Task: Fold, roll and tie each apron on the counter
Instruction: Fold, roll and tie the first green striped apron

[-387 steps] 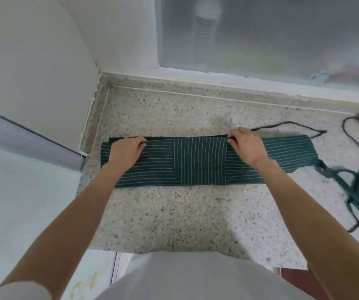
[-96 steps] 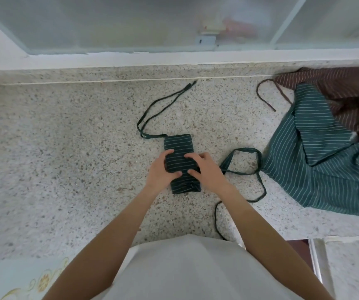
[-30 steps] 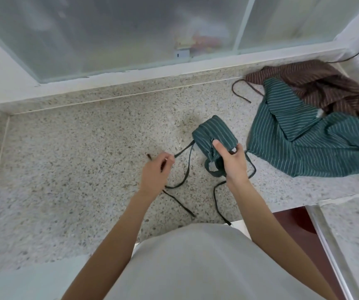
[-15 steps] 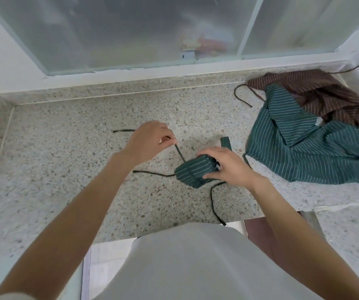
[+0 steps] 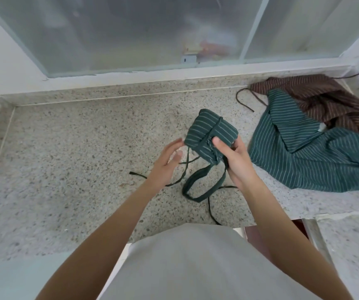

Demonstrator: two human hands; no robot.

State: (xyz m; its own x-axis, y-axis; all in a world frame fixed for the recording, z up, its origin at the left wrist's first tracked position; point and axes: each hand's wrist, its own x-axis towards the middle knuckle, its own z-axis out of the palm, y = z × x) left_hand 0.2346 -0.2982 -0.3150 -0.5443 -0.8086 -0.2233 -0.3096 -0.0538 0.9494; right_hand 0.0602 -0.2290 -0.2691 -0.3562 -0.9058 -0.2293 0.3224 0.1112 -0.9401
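Note:
A dark green striped apron rolled into a bundle (image 5: 211, 133) is lifted above the speckled counter (image 5: 77, 148). One thin strap runs across the roll. My right hand (image 5: 232, 159) grips the bundle's near end, thumb on top. My left hand (image 5: 167, 161) hovers just left of the roll, fingers loosely spread, holding nothing that I can see. A wide neck loop (image 5: 198, 185) and thin ties (image 5: 182, 167) hang from the bundle down onto the counter.
A loose green striped apron (image 5: 317, 152) lies spread at the right, partly over a crumpled brown striped apron (image 5: 325, 98) in the back right corner. A frosted window (image 5: 131, 31) and its sill run along the back. The counter's front edge is near my body.
My right hand has raised and turned the roll, which now has a strap across it. My left hand has let go of the tie and moved close to the roll's left side.

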